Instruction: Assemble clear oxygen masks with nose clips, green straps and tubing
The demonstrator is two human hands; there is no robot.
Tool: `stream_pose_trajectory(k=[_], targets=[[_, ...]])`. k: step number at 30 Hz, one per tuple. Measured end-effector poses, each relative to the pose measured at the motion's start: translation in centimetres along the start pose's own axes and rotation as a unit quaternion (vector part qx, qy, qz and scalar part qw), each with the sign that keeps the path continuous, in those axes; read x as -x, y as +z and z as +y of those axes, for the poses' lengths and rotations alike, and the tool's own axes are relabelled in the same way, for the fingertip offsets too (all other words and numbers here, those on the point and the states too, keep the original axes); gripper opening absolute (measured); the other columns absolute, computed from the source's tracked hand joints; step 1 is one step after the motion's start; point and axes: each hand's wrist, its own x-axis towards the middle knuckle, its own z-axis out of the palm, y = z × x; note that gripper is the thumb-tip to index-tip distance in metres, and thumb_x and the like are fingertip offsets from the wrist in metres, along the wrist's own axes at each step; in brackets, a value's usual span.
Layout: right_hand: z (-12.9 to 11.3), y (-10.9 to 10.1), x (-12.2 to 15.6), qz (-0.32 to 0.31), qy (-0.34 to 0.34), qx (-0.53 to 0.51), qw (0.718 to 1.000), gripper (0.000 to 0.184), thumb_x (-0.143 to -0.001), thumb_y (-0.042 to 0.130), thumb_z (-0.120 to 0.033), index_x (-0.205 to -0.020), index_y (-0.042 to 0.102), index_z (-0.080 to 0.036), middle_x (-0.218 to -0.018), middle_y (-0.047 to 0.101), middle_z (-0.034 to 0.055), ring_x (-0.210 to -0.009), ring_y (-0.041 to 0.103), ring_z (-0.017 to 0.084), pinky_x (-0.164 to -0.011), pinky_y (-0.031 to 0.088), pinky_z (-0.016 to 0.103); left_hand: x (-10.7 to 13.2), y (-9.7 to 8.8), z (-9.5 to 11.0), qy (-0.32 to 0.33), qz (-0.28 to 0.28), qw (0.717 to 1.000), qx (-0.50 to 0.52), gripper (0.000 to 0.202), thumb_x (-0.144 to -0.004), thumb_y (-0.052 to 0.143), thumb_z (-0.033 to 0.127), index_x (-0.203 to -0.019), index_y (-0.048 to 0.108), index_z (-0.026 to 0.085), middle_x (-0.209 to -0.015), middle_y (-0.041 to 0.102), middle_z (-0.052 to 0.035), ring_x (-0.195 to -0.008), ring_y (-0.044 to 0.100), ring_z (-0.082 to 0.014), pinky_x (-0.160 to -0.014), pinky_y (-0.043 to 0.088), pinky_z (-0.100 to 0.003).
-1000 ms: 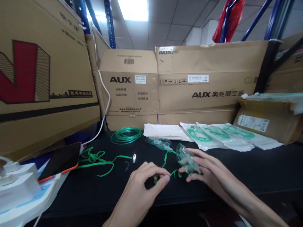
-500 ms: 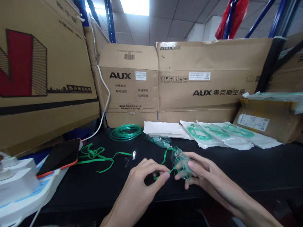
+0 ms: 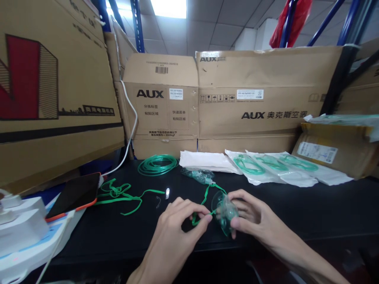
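A clear greenish oxygen mask (image 3: 225,215) is in my right hand (image 3: 251,213), its fingers curled round the far side and the thumb on the near side. My left hand (image 3: 185,225) pinches a green elastic strap (image 3: 194,219) between thumb and forefinger, close to the mask's left edge. The strap loops back over the table. Behind the mask lies a second clear mask (image 3: 199,176), near the strap's far end. Part of the held mask is hidden by my right fingers.
Coiled green tubing (image 3: 158,165), loose green straps (image 3: 118,193) and a small white clip (image 3: 167,193) lie to the left. White packets (image 3: 250,167) line the back before cardboard boxes (image 3: 251,90). A phone (image 3: 75,195) rests on a white power strip (image 3: 26,240).
My right hand has turned the mask, so it now faces another way and sits slightly lower and to the left. My left hand has kept its pinch on the strap, almost in place.
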Motion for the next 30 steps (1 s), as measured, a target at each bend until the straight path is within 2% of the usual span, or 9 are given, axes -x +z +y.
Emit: stream_pose_trajectory(k=[3,8,13,15,18,20,23,26,30], targets=[[0.0,-0.1,0.0,0.0,0.001,0.023,1.0,0.028,-0.087,0.083,-0.028,-0.109,0.065,-0.028,-0.103,0.068,-0.0039,-0.092,0.065,0.011,-0.082,0.052,0.022,0.3,0.1,-0.1,0.033,0.031,0.998,-0.037,0.011,-0.092,0.069,0.016,-0.086,0.07,0.026,-0.079,0.071,0.0068,-0.073,0.062,-0.0175,-0.079,0.039,-0.035],[-0.4,0.4,0.3,0.006,-0.027,0.107,0.994,0.031,-0.079,0.088,-0.022,-0.102,0.069,-0.029,-0.123,0.07,-0.0009,-0.123,0.062,0.021,-0.106,0.045,0.032,0.6,0.2,0.1,0.114,0.067,0.989,-0.068,0.014,-0.093,0.067,0.011,-0.088,0.067,0.024,-0.084,0.074,0.0079,-0.077,0.064,-0.0162,-0.078,0.035,-0.033],[-0.6,0.2,1.0,0.012,-0.072,0.3,0.951,0.01,-0.087,0.081,-0.026,-0.092,0.074,-0.03,-0.137,0.065,-0.0013,-0.13,0.058,0.022,-0.114,0.039,0.036,0.7,0.1,0.2,0.152,0.067,0.983,-0.073,0.013,-0.095,0.066,0.01,-0.096,0.068,0.023,-0.089,0.075,0.007,-0.079,0.063,-0.0162,-0.079,0.033,-0.033],[-0.7,0.1,1.2,0.005,-0.068,0.321,0.945,0.003,-0.092,0.075,-0.028,-0.095,0.074,-0.03,-0.139,0.063,-0.0005,-0.129,0.059,0.022,-0.114,0.039,0.036,0.7,0.1,0.2,0.155,0.061,0.983,-0.075,0.013,-0.096,0.065,0.01,-0.098,0.068,0.023,-0.09,0.075,0.0063,-0.079,0.063,-0.0167,-0.081,0.033,-0.034],[-0.6,0.3,1.2,0.02,-0.067,0.285,0.956,0.003,-0.095,0.068,-0.029,-0.097,0.069,-0.027,-0.137,0.064,0.0019,-0.124,0.062,0.021,-0.107,0.047,0.034,0.8,0.0,0.2,0.156,0.058,0.984,-0.07,0.013,-0.096,0.065,0.009,-0.097,0.068,0.023,-0.089,0.075,0.0069,-0.079,0.063,-0.0166,-0.082,0.033,-0.034],[-0.4,0.8,0.8,0.044,-0.07,0.265,0.961,0.006,-0.096,0.066,-0.029,-0.102,0.066,-0.027,-0.129,0.068,0.0023,-0.112,0.067,0.02,-0.096,0.054,0.032,0.8,0.0,0.2,0.155,0.055,0.984,-0.063,0.013,-0.096,0.065,0.01,-0.096,0.068,0.023,-0.087,0.075,0.0078,-0.078,0.063,-0.0162,-0.081,0.033,-0.034],[-0.1,1.5,0.0,0.093,-0.088,0.305,0.944,0.01,-0.095,0.066,-0.03,-0.105,0.069,-0.028,-0.111,0.074,0.0009,-0.094,0.07,0.019,-0.083,0.056,0.03,0.8,-0.1,0.4,0.155,0.056,0.985,-0.053,0.013,-0.097,0.066,0.011,-0.094,0.068,0.023,-0.087,0.076,0.0089,-0.077,0.063,-0.0155,-0.081,0.034,-0.034],[0.0,2.0,-0.5,0.101,-0.132,0.345,0.924,0.007,-0.096,0.066,-0.028,-0.096,0.073,-0.026,-0.105,0.075,0.0027,-0.098,0.071,0.021,-0.087,0.055,0.031,0.8,-0.1,0.5,0.15,0.048,0.986,-0.058,0.016,-0.095,0.066,0.008,-0.093,0.067,0.024,-0.089,0.077,0.0087,-0.079,0.064,-0.0157,-0.082,0.035,-0.035],[0.1,2.2,-0.5,0.092,-0.176,0.345,0.917,0.014,-0.099,0.062,-0.025,-0.089,0.071,-0.024,-0.106,0.074,0.0046,-0.099,0.071,0.021,-0.089,0.055,0.03,0.8,-0.2,0.7,0.131,0.039,0.989,-0.06,0.017,-0.092,0.068,0.008,-0.095,0.067,0.025,-0.089,0.077,0.0074,-0.08,0.066,-0.0165,-0.081,0.038,-0.035]])
